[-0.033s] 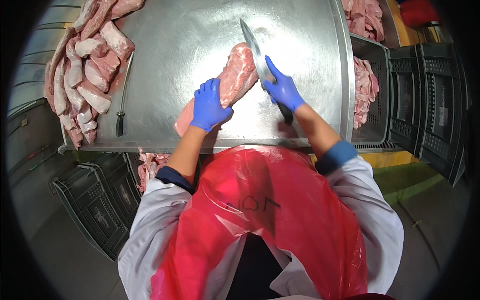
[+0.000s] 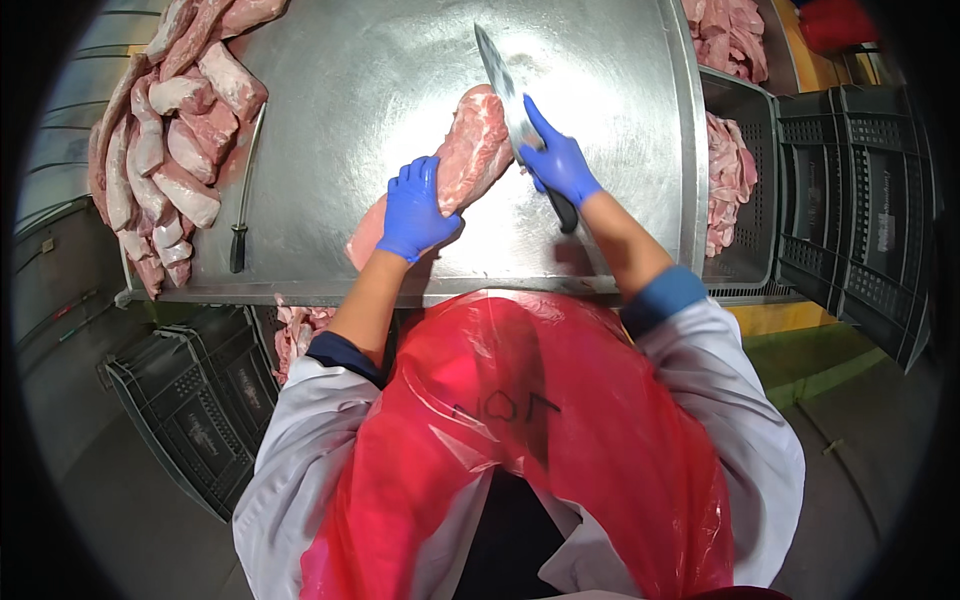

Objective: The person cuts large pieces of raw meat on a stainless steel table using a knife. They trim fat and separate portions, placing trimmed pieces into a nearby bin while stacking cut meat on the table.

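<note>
Blue-gloved, my left hand clasped a meat slab on the steel table, while my right hand gripped a knife along its right side, forefinger outstretched. The slab looked undivided, apparently with work left; whether the meat pieces heaped at left were finished, I could not tell.

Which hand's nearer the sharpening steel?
Left. The left hand is right of the sharpening steel, on the meat piece; the right hand is farther right, holding the knife.
</note>
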The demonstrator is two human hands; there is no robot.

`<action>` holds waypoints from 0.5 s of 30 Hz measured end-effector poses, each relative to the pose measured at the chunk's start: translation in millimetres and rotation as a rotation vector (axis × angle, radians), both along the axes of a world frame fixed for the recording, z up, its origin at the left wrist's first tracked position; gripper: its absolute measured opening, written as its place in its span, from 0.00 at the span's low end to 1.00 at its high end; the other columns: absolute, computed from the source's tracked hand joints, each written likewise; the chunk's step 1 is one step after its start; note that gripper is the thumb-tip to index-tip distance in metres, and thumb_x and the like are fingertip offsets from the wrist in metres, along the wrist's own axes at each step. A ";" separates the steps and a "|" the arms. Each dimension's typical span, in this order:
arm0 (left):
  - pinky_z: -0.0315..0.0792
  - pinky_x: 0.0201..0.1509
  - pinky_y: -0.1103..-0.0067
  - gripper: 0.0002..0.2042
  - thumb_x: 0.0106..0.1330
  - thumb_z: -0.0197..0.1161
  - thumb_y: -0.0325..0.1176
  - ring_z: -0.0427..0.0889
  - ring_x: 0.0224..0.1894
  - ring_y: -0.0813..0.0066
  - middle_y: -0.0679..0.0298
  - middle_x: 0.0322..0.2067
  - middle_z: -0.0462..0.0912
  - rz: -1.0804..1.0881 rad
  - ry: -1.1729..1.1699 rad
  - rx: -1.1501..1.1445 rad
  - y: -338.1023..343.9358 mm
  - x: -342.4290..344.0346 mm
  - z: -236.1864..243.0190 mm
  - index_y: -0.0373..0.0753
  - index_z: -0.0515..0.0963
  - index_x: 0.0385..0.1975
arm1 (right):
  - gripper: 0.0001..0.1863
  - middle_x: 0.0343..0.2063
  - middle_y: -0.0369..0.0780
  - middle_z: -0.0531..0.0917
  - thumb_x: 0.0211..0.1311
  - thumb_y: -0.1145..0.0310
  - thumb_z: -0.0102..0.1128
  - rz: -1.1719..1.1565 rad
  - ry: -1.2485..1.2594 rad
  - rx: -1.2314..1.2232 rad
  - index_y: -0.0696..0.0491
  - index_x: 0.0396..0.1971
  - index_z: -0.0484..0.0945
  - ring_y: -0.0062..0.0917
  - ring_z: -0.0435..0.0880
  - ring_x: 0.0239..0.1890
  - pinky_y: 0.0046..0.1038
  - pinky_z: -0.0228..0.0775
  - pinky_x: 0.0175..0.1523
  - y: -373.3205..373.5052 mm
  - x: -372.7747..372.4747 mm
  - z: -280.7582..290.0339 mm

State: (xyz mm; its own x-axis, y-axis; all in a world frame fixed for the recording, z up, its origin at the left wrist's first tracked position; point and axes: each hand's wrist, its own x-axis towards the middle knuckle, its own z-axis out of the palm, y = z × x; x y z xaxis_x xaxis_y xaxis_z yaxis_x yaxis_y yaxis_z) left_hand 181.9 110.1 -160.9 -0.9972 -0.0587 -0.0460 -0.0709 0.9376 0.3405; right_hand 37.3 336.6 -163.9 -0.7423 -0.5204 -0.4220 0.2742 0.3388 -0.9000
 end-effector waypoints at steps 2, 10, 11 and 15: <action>0.65 0.61 0.61 0.43 0.41 0.71 0.42 0.71 0.57 0.51 0.52 0.55 0.72 -0.007 -0.040 0.033 -1.9 -6.2 0.3 0.34 0.65 0.61 | 0.42 0.22 0.37 0.79 0.63 0.74 0.56 0.016 -0.016 -0.009 0.34 0.76 0.51 0.16 0.73 0.15 0.24 0.72 0.23 4.5 2.7 -3.9; 0.67 0.58 0.61 0.34 0.42 0.71 0.37 0.74 0.52 0.48 0.51 0.48 0.77 -0.126 0.003 0.199 -23.9 -28.0 15.8 0.40 0.70 0.54 | 0.43 0.27 0.40 0.82 0.61 0.68 0.61 0.065 -0.135 -0.176 0.43 0.76 0.53 0.17 0.78 0.21 0.21 0.72 0.29 11.9 8.1 -17.2; 0.67 0.58 0.62 0.34 0.43 0.72 0.38 0.74 0.52 0.48 0.51 0.48 0.77 -0.129 -0.022 0.215 -33.5 -33.9 9.1 0.40 0.71 0.55 | 0.43 0.27 0.40 0.82 0.61 0.69 0.61 0.118 -0.149 -0.163 0.42 0.76 0.53 0.17 0.77 0.21 0.22 0.73 0.30 19.1 15.3 -15.9; 0.67 0.58 0.63 0.36 0.42 0.73 0.38 0.74 0.53 0.50 0.51 0.49 0.76 -0.253 0.064 0.133 -64.2 -44.1 7.0 0.40 0.70 0.56 | 0.44 0.26 0.35 0.79 0.60 0.69 0.63 0.316 0.291 -0.029 0.42 0.76 0.54 0.16 0.74 0.23 0.25 0.74 0.34 107.7 89.5 -26.4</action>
